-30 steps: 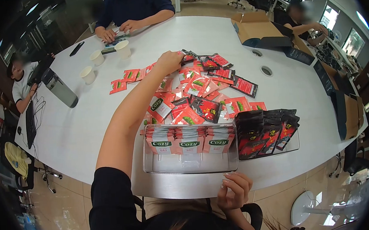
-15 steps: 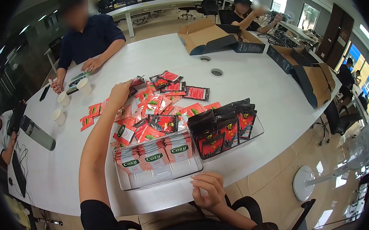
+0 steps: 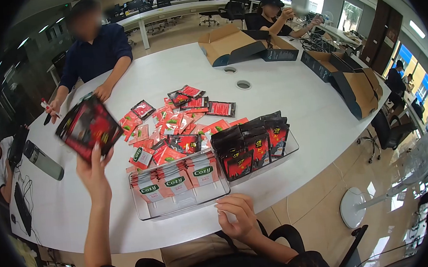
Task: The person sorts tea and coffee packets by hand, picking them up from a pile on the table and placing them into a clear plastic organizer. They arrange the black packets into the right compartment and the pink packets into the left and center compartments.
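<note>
Two clear trays stood at the near edge of the white table. The left tray held three rows of white packets, and the right tray held black packets. A loose pile lay behind them. The left hand, at the pile a moment before, had lifted and gripped one black-and-red packet above the table. The right hand rested loosely curled at the table edge, with nothing seen in it.

One head-worn camera sits above the near edge of the white counter, facing forward and steeply down, close over the person's left hand and right hand, its wide fisheye lens reaching across to the counter's far edge and the office beyond.
</note>
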A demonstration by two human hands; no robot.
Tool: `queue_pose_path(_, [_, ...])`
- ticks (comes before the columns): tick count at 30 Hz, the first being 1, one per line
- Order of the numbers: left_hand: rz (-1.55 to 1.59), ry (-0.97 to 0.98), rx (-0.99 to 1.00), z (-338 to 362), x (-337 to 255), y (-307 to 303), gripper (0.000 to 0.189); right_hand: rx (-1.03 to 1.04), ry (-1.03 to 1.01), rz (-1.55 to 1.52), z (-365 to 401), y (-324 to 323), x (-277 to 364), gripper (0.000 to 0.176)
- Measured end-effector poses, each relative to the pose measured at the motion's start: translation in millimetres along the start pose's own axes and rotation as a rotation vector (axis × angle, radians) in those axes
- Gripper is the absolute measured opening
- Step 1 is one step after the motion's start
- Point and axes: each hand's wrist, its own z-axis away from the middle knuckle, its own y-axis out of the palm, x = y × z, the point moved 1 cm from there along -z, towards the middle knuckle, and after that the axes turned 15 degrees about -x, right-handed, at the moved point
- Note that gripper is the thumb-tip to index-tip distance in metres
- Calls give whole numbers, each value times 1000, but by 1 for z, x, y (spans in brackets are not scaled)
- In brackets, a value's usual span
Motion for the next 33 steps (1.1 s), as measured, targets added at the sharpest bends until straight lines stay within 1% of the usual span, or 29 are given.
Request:
queue_pose_path(2, [20, 34, -131, 33, -10, -30, 33, 9, 1, -20, -3, -1, 5, 26])
queue_pose_path(4, [27, 24, -205, 71, -18, -50, 35, 43, -34, -88, -6, -1, 12, 30])
queue_pose_path(6, [-27, 38, -184, 114, -17, -62, 37, 63, -33, -167, -11, 1, 22, 33])
queue_pose_path(8, [44, 83, 29, 149, -16, -57, 37, 67, 2, -256, -20, 7, 33, 38])
queue_pose_path(9, [56, 48, 95, 164, -13, -51, 37, 94, 29, -312, -24, 9, 36, 45])
queue_pose_path(12, [124, -24, 288, 194, 3, -33, 34, 143, 139, -356, -40, 15, 45, 50])
queue_pose_path(13, [28, 9, 359, 196, 11, -34, 34, 150, 177, -320, -42, 16, 46, 54])
queue_pose_path(14, [-68, 42, 429, 198, 16, -36, 34, 146, 264, -362, -39, 15, 44, 55])
queue_pose_path(15, [-33, 79, 288, 203, 10, -24, 32, 142, 350, -406, -35, 15, 39, 55])
queue_pose_path(16, [-122, 195, 373, 197, 14, -25, 37, 140, 436, -453, -31, 15, 33, 55])
queue_pose_path(17, [-80, 118, 387, 197, 17, -25, 36, 122, 514, -489, -28, 14, 29, 51])
queue_pose_path(18, [-38, 43, 400, 197, 16, -23, 35, 131, 479, -447, -30, 13, 28, 49])
queue_pose_path(20, [24, 93, 450, 188, 6, -15, 31, 145, 405, -366, -39, 13, 23, 45])
queue_pose_path(21, [54, 116, 476, 186, 2, -13, 29, 137, 409, -376, -41, 14, 21, 42])
queue_pose_path(24, [108, -89, 413, 192, 13, -21, 22, 113, 433, -398, -37, 17, 17, 33])
queue_pose_path(25, [101, -116, 352, 194, 17, -22, 19, 26, 614, -394, -33, 16, 22, 27])
queue_pose_path(26, [129, -156, 303, 197, 20, -23, 17, 22, 587, -393, -30, 12, 14, 28])
queue_pose_path(28, [218, -238, 190, 200, 14, -20, 15, -128, 876, -505, -41, 4, 10, 33])
queue_pose_path(30, [173, -191, 254, 198, 19, -26, 14, -196, 908, -421, -59, -8, -1, 37])
queue_pose_path(31, [153, -169, 286, 199, 21, -28, 13, -245, 894, -413, -65, -15, -5, 37])
queue_pose_path(32, [161, -202, 281, 198, 19, -28, 13, -293, 877, -404, -71, -22, -11, 37])
queue_pose_path(33, [170, -236, 275, 196, 16, -26, 13, -300, 807, -316, -76, -30, -16, 38])
